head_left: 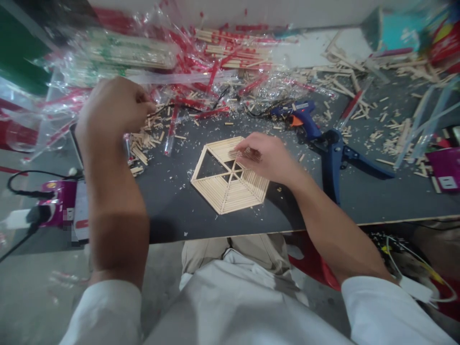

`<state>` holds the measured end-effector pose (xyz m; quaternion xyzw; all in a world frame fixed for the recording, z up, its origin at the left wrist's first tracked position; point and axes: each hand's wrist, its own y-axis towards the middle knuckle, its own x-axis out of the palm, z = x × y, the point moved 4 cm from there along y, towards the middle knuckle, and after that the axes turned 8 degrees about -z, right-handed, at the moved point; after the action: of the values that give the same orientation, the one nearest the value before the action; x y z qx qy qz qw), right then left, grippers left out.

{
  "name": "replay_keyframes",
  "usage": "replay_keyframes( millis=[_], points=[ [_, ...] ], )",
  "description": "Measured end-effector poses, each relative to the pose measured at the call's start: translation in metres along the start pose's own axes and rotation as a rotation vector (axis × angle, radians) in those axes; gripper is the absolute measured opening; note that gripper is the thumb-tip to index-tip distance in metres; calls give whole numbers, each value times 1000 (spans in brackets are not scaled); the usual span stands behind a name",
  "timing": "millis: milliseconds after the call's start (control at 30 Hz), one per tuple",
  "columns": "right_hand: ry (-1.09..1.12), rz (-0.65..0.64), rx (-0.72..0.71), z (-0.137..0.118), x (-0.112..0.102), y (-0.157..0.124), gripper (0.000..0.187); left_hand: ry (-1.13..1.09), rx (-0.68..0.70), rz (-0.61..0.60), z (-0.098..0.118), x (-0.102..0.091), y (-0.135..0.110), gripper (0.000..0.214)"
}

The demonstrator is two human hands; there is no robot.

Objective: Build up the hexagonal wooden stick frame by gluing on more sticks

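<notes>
A flat hexagon frame of thin wooden sticks lies on the dark table. Spokes divide it; most sections are filled with parallel sticks, while the upper left one is largely open. My right hand rests over its upper right side, fingers curled and fingertips near the stick rows. Whatever those fingers pinch is hidden. Raised at the left, my left hand is closed, slightly blurred, with thumb and fingertips together. I cannot make out anything between them. Below and beside its fingertips lies a heap of short cut sticks.
A blue glue gun and a blue-handled cutter lie right of the hexagon. Plastic-wrapped stick bundles, red wrappers and loose sticks crowd the back. A phone and purple power adapter sit left.
</notes>
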<state>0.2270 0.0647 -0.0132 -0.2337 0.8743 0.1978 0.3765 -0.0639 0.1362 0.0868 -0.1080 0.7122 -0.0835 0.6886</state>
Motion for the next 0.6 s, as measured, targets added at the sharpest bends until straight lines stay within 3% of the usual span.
replay_keyframes(
  millis=[233, 400, 500, 600],
  points=[
    [29, -5, 94, 4, 4, 2, 5, -35, 35, -12, 7, -5, -8, 40],
    [-11, 35, 149, 5, -1, 1, 14, -94, 80, 4, 12, -6, -10, 31],
    [-4, 24, 157, 4, -1, 2, 14, -112, 148, 16, 20, -8, -14, 25],
    [18, 31, 182, 5, 2, 3, 12, -105, 277, 105, 35, -9, -22, 22]
  ],
)
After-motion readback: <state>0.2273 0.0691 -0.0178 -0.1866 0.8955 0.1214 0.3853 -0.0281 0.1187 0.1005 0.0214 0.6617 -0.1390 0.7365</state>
